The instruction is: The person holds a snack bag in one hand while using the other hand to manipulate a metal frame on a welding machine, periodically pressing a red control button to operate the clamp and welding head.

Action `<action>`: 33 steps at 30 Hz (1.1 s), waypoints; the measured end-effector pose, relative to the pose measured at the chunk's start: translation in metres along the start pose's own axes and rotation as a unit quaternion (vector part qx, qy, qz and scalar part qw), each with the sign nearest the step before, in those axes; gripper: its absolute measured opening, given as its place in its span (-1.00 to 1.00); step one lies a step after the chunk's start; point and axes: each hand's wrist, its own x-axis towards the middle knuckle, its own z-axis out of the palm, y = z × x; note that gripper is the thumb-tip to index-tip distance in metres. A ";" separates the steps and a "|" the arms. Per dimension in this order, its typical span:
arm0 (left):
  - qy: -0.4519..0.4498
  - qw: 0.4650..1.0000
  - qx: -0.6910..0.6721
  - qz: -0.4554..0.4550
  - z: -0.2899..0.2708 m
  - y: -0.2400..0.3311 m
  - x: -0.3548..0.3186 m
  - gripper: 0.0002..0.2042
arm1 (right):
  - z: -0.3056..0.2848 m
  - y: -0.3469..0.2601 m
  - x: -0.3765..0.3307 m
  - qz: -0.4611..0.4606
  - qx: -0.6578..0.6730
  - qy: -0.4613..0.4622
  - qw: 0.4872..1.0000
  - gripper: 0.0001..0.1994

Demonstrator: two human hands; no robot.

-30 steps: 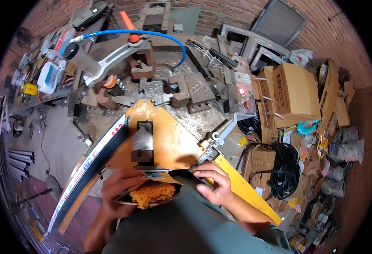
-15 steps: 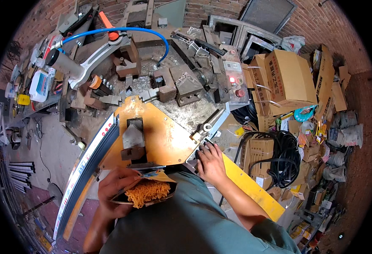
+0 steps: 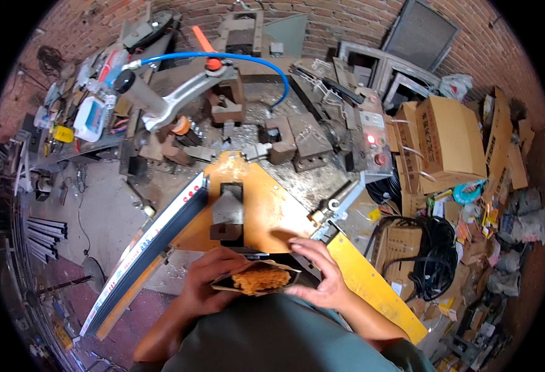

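Note:
My left hand (image 3: pixel 212 280) is closed around an open packet (image 3: pixel 224 287) at the near edge of the machine, in front of my body. Its mouth faces up and shows a block of orange-brown dry noodles (image 3: pixel 260 278). At the packet's right side is my right hand (image 3: pixel 323 276), with fingers apart and index finger stretched forward. The right thumb is close to the packet's edge; whether it touches cannot be made out. Just beyond both hands lies the machine's orange-yellow plate (image 3: pixel 266 214), with a dark slot and a metal block (image 3: pixel 227 211) in it.
A long pale-and-black profile (image 3: pixel 145 254) runs down the left wing, and a yellow board (image 3: pixel 378 285) extends right. Behind stand a clamp arm (image 3: pixel 186 93) with a blue hose (image 3: pixel 223 54) and a control box (image 3: pixel 373 133) with a red light. Cardboard boxes (image 3: pixel 449 139) and black coils (image 3: pixel 437 251) crowd the right.
My right hand has left the machine's right edge and come over beside the packet. The packet in my left hand is now tipped more upright, and the view has shifted.

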 end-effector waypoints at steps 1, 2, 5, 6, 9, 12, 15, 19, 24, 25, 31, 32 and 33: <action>-0.005 1.000 -0.002 0.000 0.000 0.000 0.001 -0.54 | 0.004 -0.005 0.009 -0.025 0.025 -0.033 0.999 -0.29; -0.017 1.000 0.003 0.003 0.001 0.003 0.005 -0.53 | 0.005 -0.007 0.015 -0.049 0.037 -0.077 0.995 -0.30; -0.038 0.999 0.008 -0.002 0.003 0.011 0.012 -0.52 | 0.019 -0.002 0.014 -0.022 0.079 -0.075 0.994 -0.44; -0.036 0.999 0.004 -0.011 0.005 0.012 0.010 -0.51 | 0.020 -0.004 0.015 -0.028 0.073 -0.074 0.994 -0.44; -0.034 0.999 0.008 -0.024 0.005 0.011 0.004 -0.49 | 0.022 -0.005 0.017 -0.041 0.055 -0.070 0.995 -0.45; -0.034 0.999 0.025 -0.034 0.002 0.014 0.002 -0.41 | 0.025 0.004 0.018 -0.054 0.067 -0.060 0.994 -0.50; -0.002 0.997 0.060 -0.052 -0.009 0.020 0.007 -0.32 | 0.023 0.006 0.020 -0.046 0.095 -0.055 0.993 -0.49; 0.151 0.902 0.390 -0.105 -0.069 -0.037 -0.016 -0.28 | 0.012 0.007 0.018 -0.042 0.070 -0.023 0.996 -0.50; 0.156 0.844 0.490 -0.153 -0.099 -0.122 -0.027 -0.40 | 0.001 0.013 0.007 -0.014 0.061 0.047 0.997 -0.52; 0.157 0.848 0.478 -0.166 -0.100 -0.137 -0.028 -0.43 | 0.000 0.017 0.003 -0.011 0.061 0.062 0.996 -0.53; 0.154 0.844 0.488 -0.159 -0.097 -0.142 -0.002 -0.48 | -0.003 0.031 -0.013 -0.013 0.019 0.134 0.991 -0.47; 0.152 0.844 0.490 -0.157 -0.097 -0.142 0.005 -0.48 | -0.003 0.036 -0.016 -0.011 0.032 0.134 0.990 -0.49; 0.151 0.843 0.493 -0.156 -0.097 -0.142 0.009 -0.48 | -0.003 0.039 -0.017 -0.009 0.046 0.135 0.990 -0.52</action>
